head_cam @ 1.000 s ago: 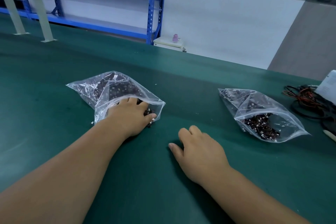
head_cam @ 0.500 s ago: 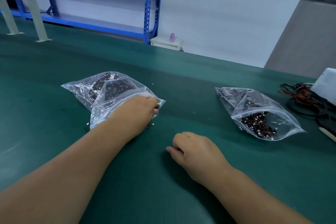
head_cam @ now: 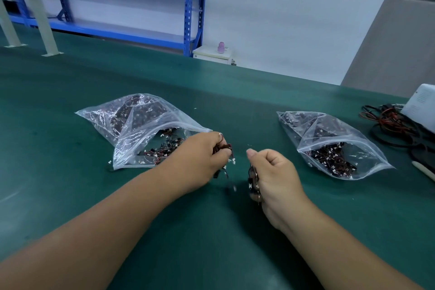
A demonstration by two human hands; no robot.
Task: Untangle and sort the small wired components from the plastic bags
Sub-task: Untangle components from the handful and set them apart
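One bag adjoins left grip holding components; cables far right.

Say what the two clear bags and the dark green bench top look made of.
Left clear bag and right clear bag: thin glossy plastic film, judging by see-through walls, creases and glare. Dark green bench top: matte, probably a rubber or vinyl mat; little glare, no grain.

One camera only, worn on the person's head, facing forward and tilted down across the green table. It rides close above the forearms, which enter from the near edge, with the left hand and right hand mid-frame. The wide lens reaches the far shelving at left and cables at far right.
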